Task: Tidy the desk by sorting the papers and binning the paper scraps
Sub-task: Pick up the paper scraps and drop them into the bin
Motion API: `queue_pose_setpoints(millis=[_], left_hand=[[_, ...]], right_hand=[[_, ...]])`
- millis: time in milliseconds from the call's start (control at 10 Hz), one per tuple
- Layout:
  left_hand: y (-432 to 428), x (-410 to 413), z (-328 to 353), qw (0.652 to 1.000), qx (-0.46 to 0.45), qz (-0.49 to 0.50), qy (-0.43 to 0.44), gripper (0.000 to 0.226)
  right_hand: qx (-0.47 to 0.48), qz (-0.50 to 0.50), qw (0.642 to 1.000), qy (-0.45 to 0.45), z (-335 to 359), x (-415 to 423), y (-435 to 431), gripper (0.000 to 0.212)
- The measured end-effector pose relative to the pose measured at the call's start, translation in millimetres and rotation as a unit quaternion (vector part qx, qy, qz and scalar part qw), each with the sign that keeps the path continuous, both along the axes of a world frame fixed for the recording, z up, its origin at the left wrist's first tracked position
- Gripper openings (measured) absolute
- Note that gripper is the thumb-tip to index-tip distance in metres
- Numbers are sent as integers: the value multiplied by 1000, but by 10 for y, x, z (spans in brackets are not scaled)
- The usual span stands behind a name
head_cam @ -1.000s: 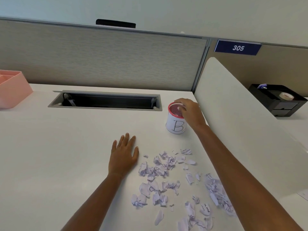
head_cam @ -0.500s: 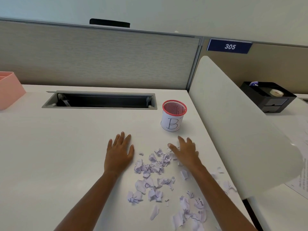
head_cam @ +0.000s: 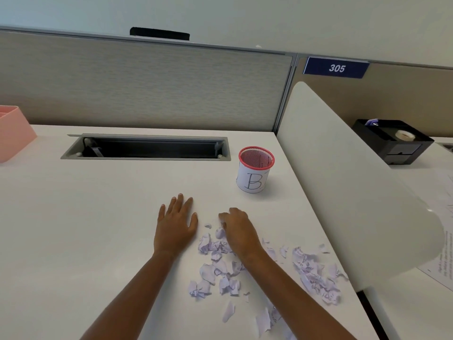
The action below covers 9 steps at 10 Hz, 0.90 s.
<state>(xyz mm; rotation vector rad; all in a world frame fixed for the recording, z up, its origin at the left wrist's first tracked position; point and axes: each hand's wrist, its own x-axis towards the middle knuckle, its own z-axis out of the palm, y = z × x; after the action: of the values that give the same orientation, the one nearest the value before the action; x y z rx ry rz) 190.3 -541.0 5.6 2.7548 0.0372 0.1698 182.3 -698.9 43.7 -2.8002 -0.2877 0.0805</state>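
On the white counter [head_cam: 73, 229] the left hand [head_cam: 176, 227] lies flat, palm down with fingers spread and holding nothing, just left of a scatter of torn and crumpled pale lilac paper scraps [head_cam: 220, 266]. The right hand [head_cam: 239, 231] is curled over the far end of that scatter, fingers bent down onto the scraps; whether it has actually pinched any cannot be told. The scraps spread from between the two hands toward the near edge of the view and rightward to a second cluster lying close to the counter's right edge, beside the rounded white divider panel [head_cam: 343, 192]. Beyond the right hand, apart from the scraps, stands an upright red mesh cup wrapped in white paper marked "B" [head_cam: 255, 171], near the divider. Behind it to the left, a long grey open cable trough [head_cam: 147, 148] is set into the counter. A pink plastic tray [head_cam: 12, 133] sits at the far left edge. The stretch of counter left of the left hand is bare. Past the divider, a black desk organiser holding a tape roll [head_cam: 392, 141] and a printed sheet of paper [head_cam: 441, 241] lie on the neighbouring surface.
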Motion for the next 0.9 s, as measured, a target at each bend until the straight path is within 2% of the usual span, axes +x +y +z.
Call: queue_pose_setpoints(millis=[100, 200, 300, 400, 500, 600, 700, 900], left_hand=[[-4, 0, 4, 1000, -2, 0, 0, 52], [-4, -1, 4, 1000, 0, 1, -3, 51], [-4, 3, -2, 1000, 6, 1, -2, 52], [-2, 8, -10, 1000, 8, 0, 1, 52], [0, 10, -16, 1000, 14, 0, 3, 52], [0, 11, -15, 1000, 14, 0, 1, 52], [1, 9, -15, 1000, 20, -1, 0, 52], [7, 10, -17, 1000, 20, -1, 3, 52]], right_hand=[[-25, 32, 999, -30, -28, 70, -25, 33], [38, 23, 998, -37, -9, 158, -96, 37], [135, 1, 990, -34, 149, 247, -162, 31], [211, -18, 975, -69, 394, 377, -211, 24], [232, -33, 964, -128, 647, 577, -284, 22], [219, -58, 958, -178, 828, 832, -369, 22], [201, -75, 959, -184, 877, 1043, -442, 24], [149, -79, 977, -132, 777, 1138, -561, 26]])
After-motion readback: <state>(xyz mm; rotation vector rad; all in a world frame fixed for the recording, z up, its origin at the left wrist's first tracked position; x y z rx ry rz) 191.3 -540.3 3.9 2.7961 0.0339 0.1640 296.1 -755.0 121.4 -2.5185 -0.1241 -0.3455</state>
